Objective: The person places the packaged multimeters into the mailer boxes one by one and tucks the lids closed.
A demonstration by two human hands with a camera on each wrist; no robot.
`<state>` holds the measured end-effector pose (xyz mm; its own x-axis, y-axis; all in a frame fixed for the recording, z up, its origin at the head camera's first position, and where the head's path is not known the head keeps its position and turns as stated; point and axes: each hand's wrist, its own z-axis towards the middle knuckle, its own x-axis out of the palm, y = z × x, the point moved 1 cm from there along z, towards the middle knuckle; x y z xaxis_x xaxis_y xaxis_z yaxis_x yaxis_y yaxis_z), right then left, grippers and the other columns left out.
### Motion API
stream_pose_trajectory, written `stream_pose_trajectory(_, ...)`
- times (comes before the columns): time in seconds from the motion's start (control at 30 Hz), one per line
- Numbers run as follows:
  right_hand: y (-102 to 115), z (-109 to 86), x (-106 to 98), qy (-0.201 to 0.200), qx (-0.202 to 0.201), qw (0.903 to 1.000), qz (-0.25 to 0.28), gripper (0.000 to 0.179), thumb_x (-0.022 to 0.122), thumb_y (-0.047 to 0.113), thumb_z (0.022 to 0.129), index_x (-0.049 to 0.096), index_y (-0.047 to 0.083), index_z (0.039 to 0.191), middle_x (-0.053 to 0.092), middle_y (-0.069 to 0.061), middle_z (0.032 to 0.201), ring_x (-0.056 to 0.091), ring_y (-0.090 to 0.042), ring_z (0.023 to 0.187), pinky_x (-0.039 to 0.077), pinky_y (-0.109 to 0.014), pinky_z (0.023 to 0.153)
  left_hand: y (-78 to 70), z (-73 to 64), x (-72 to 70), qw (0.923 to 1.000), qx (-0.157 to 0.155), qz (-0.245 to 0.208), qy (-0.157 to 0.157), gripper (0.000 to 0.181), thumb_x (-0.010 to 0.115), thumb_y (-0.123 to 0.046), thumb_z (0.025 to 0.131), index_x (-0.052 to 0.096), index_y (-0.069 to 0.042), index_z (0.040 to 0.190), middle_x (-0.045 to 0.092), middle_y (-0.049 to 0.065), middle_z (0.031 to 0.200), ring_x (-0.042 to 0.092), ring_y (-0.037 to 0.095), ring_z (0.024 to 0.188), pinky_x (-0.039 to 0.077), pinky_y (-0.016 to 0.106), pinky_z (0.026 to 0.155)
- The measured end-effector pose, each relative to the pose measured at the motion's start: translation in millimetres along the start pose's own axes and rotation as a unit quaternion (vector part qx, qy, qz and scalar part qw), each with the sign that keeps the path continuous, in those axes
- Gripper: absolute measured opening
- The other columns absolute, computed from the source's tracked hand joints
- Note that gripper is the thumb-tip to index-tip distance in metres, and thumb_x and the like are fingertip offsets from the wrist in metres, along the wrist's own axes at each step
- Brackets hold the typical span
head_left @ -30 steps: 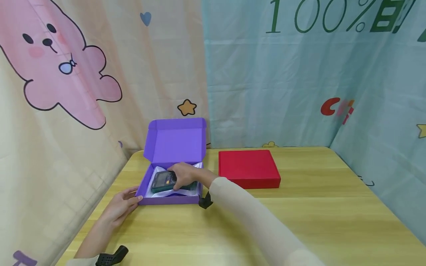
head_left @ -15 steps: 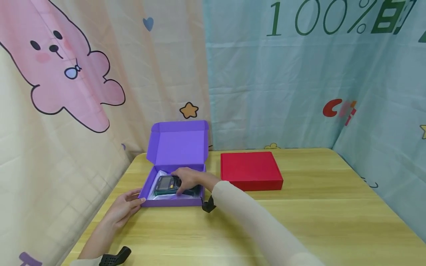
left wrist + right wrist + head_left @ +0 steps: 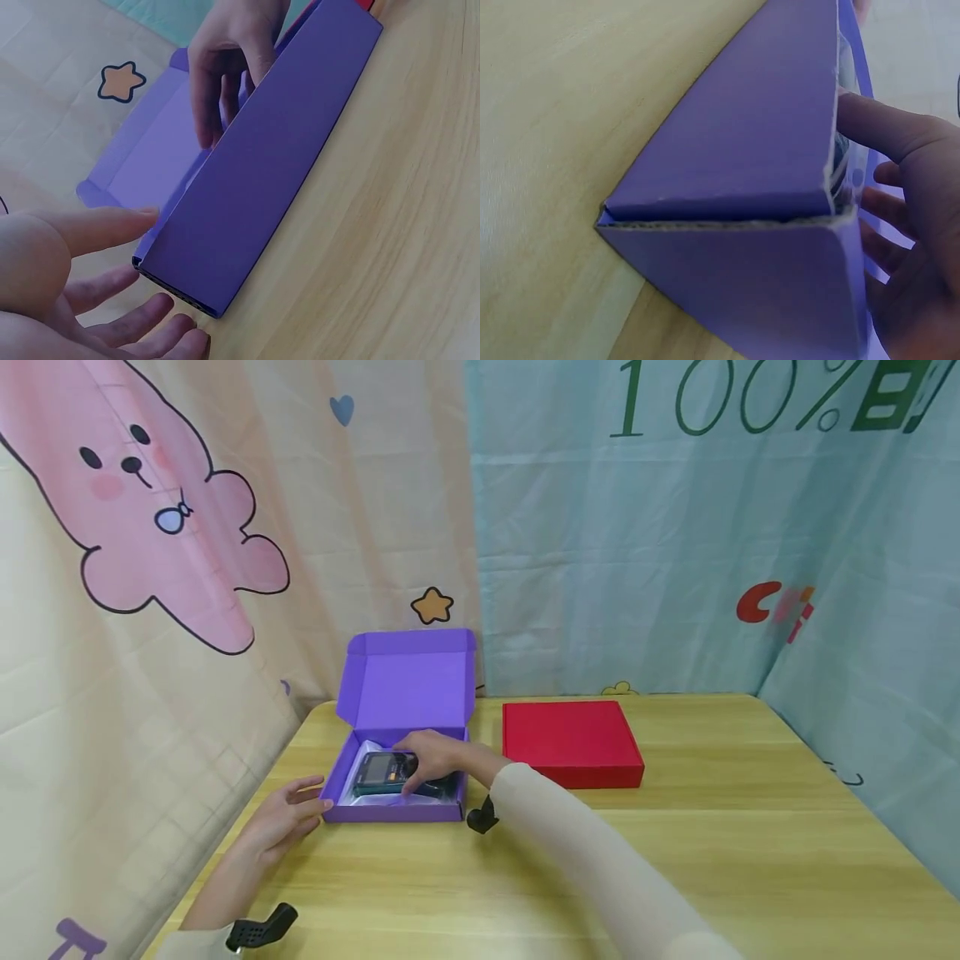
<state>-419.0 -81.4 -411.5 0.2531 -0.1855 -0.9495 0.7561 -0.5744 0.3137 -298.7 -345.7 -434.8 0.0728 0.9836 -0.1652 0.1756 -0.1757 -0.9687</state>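
Observation:
An open purple cardboard box (image 3: 408,814) stands on the table with its lid raised behind. Inside lies a dark device (image 3: 382,770) with a grey screen, like a multimeter, on clear plastic wrap (image 3: 351,795). My right hand (image 3: 435,756) reaches in from the right and grips the device's right part, thumb on the near side and fingers on the far side. Its fingertips are hidden in the head view. At the box's front left corner is my left hand (image 3: 281,818). Its thumb touches the rim, and the other fingers lie loosely extended along the outer left wall.
To the right of the purple box sits a closed red box (image 3: 570,735). Both rest near the back of the wooden table (image 3: 675,852). Printed curtains (image 3: 600,552) hang behind and at the sides. A black wrist mount (image 3: 482,817) hangs under my right wrist.
The device and its plastic wrap have settled slightly lower in the purple box, my right hand moving down with them. My left hand stays at the corner. The head view has shifted slightly.

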Motion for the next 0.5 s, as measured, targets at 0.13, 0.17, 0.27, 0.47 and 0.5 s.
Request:
stream_pose_trajectory(0.13,-3.8,-5.6,-7.2,-0.009,0.008,0.9995,0.028,0.083,0.085,0.041,0.087,0.05,0.005,0.153,0.053,-0.006,0.152,0.044,-0.02,0.142,0.033,-0.029,0.116,-6.4,3.4,-1.0,0.9998,0.015,0.01,0.003,0.072,0.066,-0.01,0.101,0.025,0.01,0.156,0.031,0.032,0.156,0.058,0.009,0.105,0.051,0.029,0.087)
stream_pose_trajectory(0.17,-4.1,-7.4,-10.0,-0.012,0.008,0.9993,0.036,0.082,0.085,0.04,0.088,0.049,0.005,0.153,0.053,-0.006,0.152,0.044,-0.021,0.142,0.033,-0.03,0.116,-8.3,5.3,-1.3,0.9997,0.022,0.012,0.002,0.07,0.065,-0.01,0.101,0.026,0.01,0.156,0.031,0.032,0.155,0.058,0.009,0.105,0.051,0.028,0.088)
stream_pose_trajectory(0.27,-6.2,-12.7,-20.3,-0.02,0.009,0.9984,0.051,0.079,0.082,0.039,0.091,0.049,0.004,0.153,0.052,-0.008,0.152,0.046,-0.023,0.141,0.035,-0.031,0.115,-17.9,11.9,-1.6,0.9986,0.044,0.031,0.002,0.067,0.062,-0.013,0.104,0.026,0.012,0.155,0.033,0.033,0.155,0.06,0.005,0.105,0.051,0.029,0.093)
stream_pose_trajectory(0.47,-16.9,-22.4,-42.9,-0.044,0.003,0.996,0.078,0.073,0.077,0.035,0.095,0.048,0.002,0.153,0.054,-0.012,0.15,0.052,-0.027,0.135,0.042,-0.035,0.111,-48.3,29.1,1.1,0.9952,0.076,0.06,-0.017,0.063,0.06,-0.017,0.107,0.03,0.008,0.156,0.036,0.031,0.155,0.055,0.022,0.127,0.036,0.05,0.115)
stream_pose_trajectory(0.5,-19.5,-24.1,-45.8,-0.048,0.003,0.9953,0.084,0.073,0.077,0.034,0.095,0.047,0.001,0.154,0.054,-0.013,0.15,0.052,-0.028,0.135,0.043,-0.036,0.11,-53.3,32.1,1.8,0.9948,0.08,0.061,-0.02,0.064,0.06,-0.017,0.106,0.03,0.008,0.156,0.036,0.031,0.156,0.052,0.028,0.131,0.034,0.052,0.116)
